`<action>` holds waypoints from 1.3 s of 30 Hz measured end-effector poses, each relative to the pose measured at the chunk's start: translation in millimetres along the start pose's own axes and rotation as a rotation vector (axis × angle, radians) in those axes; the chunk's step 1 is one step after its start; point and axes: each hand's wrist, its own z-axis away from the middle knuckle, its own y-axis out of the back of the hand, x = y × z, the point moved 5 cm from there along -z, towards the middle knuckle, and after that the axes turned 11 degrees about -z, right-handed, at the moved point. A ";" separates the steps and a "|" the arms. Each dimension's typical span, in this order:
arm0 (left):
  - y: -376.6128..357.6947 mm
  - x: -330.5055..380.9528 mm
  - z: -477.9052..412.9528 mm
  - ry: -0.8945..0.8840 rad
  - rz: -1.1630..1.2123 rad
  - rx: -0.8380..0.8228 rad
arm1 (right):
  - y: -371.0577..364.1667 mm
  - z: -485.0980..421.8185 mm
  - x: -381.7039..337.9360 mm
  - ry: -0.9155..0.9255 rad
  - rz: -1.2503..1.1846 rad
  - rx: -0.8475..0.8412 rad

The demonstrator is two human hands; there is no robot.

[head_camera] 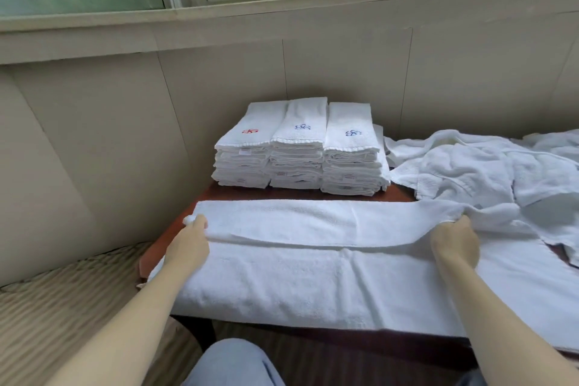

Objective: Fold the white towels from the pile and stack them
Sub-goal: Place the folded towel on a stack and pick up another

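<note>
We sit at the counter (238,193), which stands against a wall (344,72). Our towel (313,276) lies spread lengthwise across its near side, the far strip doubled over the rest. On the right sprawls the pile (470,166) of loose towels, touching the towel's right end. Behind, by the wall, three stacks (297,150) stand side by side. Our left grip (191,238) pinches the fold's left end; our right grip (454,241) clutches its right end.
</note>
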 end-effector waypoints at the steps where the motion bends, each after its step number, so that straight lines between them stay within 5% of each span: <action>1: -1.1 -2.7 2.3 0.000 -0.011 -0.012 | -0.8 5.4 -0.9 -0.010 -0.028 0.040; 5: 7.4 3.0 1.4 -0.037 -0.187 -0.006 | -4.4 27.4 -10.2 -0.039 -0.073 0.218; 8: 14.3 7.8 2.2 0.013 -0.292 0.006 | -15.1 41.9 -33.7 0.278 0.032 0.181; 14: 10.7 5.6 7.6 -0.002 -0.404 0.054 | -100.0 100.6 -30.6 0.706 0.546 -0.833; 23: 18.3 5.4 13.9 0.100 -0.578 -0.002 | -103.8 133.9 -49.9 1.164 0.645 -0.522; 26: 16.8 36.3 11.6 0.011 -0.410 -0.038 | -103.1 145.6 -49.5 1.292 0.587 -0.563; 31: 0.9 134.8 13.9 -0.099 0.015 -0.217 | -100.5 128.7 -37.0 1.055 0.538 -0.732; 39: -39.3 265.5 18.3 -0.199 0.019 -0.326 | -0.4 -3.0 -5.6 0.254 0.439 -0.266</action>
